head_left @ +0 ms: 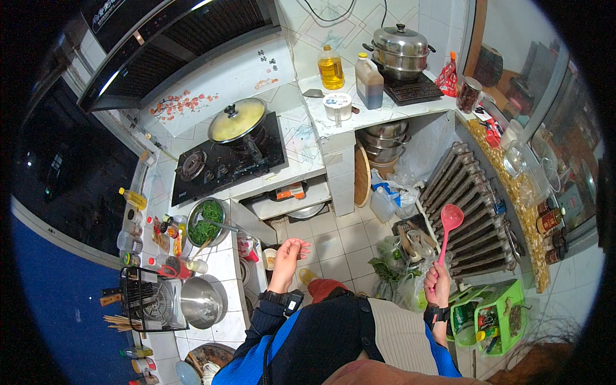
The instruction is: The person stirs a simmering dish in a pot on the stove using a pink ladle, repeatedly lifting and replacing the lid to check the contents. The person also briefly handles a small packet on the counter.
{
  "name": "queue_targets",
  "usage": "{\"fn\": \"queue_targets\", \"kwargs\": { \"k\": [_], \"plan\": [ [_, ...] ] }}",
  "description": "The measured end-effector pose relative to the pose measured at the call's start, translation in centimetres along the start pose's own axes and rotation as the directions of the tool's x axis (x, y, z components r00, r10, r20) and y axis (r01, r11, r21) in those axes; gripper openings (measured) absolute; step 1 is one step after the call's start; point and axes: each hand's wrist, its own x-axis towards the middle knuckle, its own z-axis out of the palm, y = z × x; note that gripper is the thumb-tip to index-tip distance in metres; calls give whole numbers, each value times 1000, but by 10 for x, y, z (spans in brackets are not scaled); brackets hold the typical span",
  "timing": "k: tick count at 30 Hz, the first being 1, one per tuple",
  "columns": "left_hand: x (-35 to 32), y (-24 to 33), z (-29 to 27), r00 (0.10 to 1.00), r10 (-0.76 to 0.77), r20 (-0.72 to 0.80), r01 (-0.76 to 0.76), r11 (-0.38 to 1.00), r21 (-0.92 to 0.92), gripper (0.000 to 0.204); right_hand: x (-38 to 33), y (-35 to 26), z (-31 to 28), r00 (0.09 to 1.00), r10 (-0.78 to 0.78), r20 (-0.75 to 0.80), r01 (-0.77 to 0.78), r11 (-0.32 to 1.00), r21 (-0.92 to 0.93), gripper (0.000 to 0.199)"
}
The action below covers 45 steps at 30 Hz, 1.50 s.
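Observation:
My right hand (437,286) is closed around the handle of a pink ladle (452,217), whose bowl points up and away in front of the radiator. My left hand (289,258) hovers over the floor beside the left counter, its fingers loosely stretched and nothing visible in them. Closest to it on the counter is a steel bowl of green leafy vegetables (204,224) with utensils resting in it. Farther off, a frying pan under a glass lid (237,120) sits on the black gas stove (221,172); the steamed lid blurs its yellowish contents.
An empty-looking steel bowl (201,301) and a knife rack (144,300) stand on the left counter. At the back are an oil bottle (330,69), a white tub (337,107) and a steamer pot (401,51). Vegetable bags (410,282), a radiator (471,212) and a green crate (504,317) flank my right.

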Motion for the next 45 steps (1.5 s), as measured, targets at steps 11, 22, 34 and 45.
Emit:
{"fn": "queue_targets", "kwargs": {
  "k": [11, 22, 34, 45],
  "plan": [
    [-1, 1, -2, 999, -25, -31, 26, 999, 27, 18, -2, 2, 0, 1000, -15, 20, 15, 999, -33, 9],
    [-6, -1, -4, 999, -20, -45, 21, 1000, 10, 17, -2, 3, -1, 1000, -8, 12, 9, 999, -36, 8],
    [-5, 4, -9, 992, -18, -121, 20, 1000, 11, 19, 3, 5, 5, 1000, 12, -8, -12, 998, -66, 6],
    [5, 13, -37, 979, -24, -202, 14, 999, -48, 32, 25, 22, 39, 997, 69, 45, -60, 984, -170, 7]
  ]
}}
